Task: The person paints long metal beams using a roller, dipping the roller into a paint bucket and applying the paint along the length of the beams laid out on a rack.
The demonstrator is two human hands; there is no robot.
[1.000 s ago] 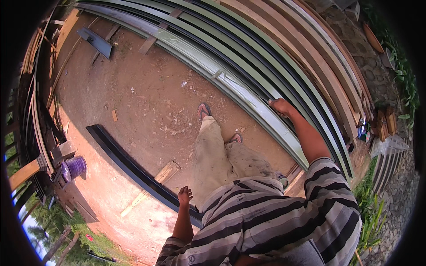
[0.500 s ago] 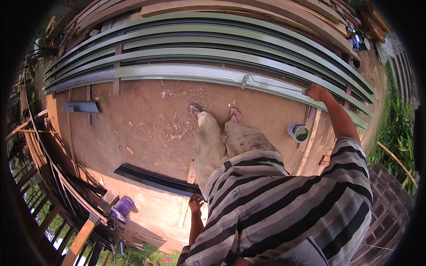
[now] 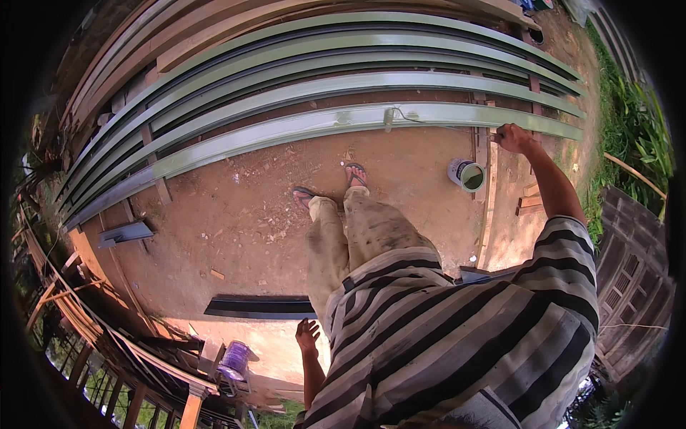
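A paint roller [image 3: 389, 119] rests against the nearest of several long pale-green metal beams [image 3: 286, 136]. My right hand [image 3: 516, 138] is closed around the roller's handle, off to the right by the beam's near edge. A thin bent wire joins the roller to the handle. Wet-looking green paint shines on the beam around the roller. Low on the left, my left hand [image 3: 307, 334] hangs free with its fingers apart, holding nothing. Just beyond it a dark metal channel [image 3: 261, 307] lies on the ground.
A bucket of green paint [image 3: 468, 176] stands on the dirt right of my feet. Timber planks [image 3: 214, 43] are stacked behind the beams. A short metal offcut [image 3: 125, 234] lies at left, and a purple spool [image 3: 236, 360] stands at lower left. Plants [image 3: 632, 121] grow at right.
The view has shifted and turned as I step a little. The roller stays on the nearest beam in my right hand's grip. My left hand has come away from the dark channel's end.
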